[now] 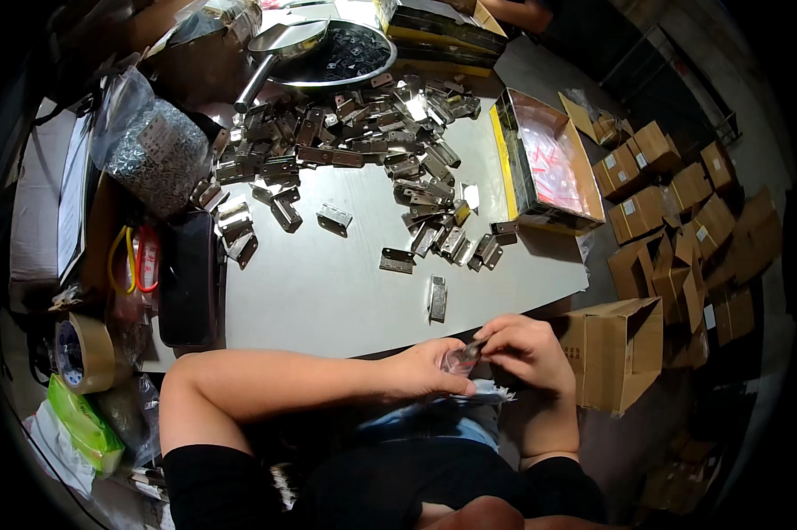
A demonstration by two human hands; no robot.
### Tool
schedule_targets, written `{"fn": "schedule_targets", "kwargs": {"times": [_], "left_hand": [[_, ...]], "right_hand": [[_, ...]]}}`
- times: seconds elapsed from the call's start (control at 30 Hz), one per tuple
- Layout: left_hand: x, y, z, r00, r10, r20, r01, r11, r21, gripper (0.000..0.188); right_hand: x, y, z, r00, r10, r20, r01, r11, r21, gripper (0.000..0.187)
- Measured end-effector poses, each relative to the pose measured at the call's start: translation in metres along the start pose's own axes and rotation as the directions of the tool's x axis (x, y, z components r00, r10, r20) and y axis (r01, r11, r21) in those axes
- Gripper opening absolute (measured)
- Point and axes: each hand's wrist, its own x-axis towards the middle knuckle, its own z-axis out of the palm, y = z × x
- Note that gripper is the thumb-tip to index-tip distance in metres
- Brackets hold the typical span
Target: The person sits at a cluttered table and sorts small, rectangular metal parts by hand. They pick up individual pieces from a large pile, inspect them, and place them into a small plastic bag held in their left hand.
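Close to my body, at the table's near edge, my left hand (pixel 426 369) grips a small clear plastic bag (pixel 457 361) with a red line on it. At the bag's mouth, the fingers of my right hand (pixel 532 352) pinch a small metal piece (pixel 473 349), probably a hinge; the fingers partly hide it. A single folded metal hinge (pixel 437 299) stands on the table just beyond my hands. Farther off lies a large loose pile of similar hinges (pixel 332 132), with stray ones at its near side.
An open box of clear bags (pixel 544 163) stands at right. A metal pan of dark parts (pixel 358 53) is at the back. Left are a bag of screws (pixel 160 150), scissors (pixel 124 261), a dark phone-like slab (pixel 188 278) and tape (pixel 85 353). Cartons (pixel 615 344) crowd the right floor.
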Motion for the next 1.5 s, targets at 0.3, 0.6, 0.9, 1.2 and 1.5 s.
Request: {"fn": "schedule_targets", "kwargs": {"times": [0.3,0.6,0.9,1.2,1.5], "left_hand": [[-0.004,0.004,0.004,0.995,-0.022,0.098,0.011,0.994,0.105,0.038],[-0.002,0.005,0.003,0.997,-0.03,0.068,0.016,0.982,0.188,0.039],[-0.008,0.01,0.007,1.0,-0.011,-0.001,0.011,0.988,-0.156,0.039],[-0.002,0.007,0.003,0.985,0.069,0.16,-0.07,0.998,0.002,0.032],[-0.005,0.006,0.004,0.977,-0.118,0.178,0.098,0.988,0.119,0.049]], "right_hand": [[0.037,-0.009,-0.006,0.974,-0.088,0.207,0.066,0.992,0.112,0.029],[0.081,0.012,0.015,0.996,-0.002,0.084,0.024,0.966,-0.258,0.017],[0.019,-0.012,-0.003,0.982,0.043,0.185,-0.038,0.999,-0.032,0.016],[0.023,-0.025,0.005,0.983,0.028,0.179,-0.018,0.998,-0.056,0.016],[0.048,0.018,-0.018,0.951,0.304,-0.053,-0.307,0.951,-0.046,0.025]]}}
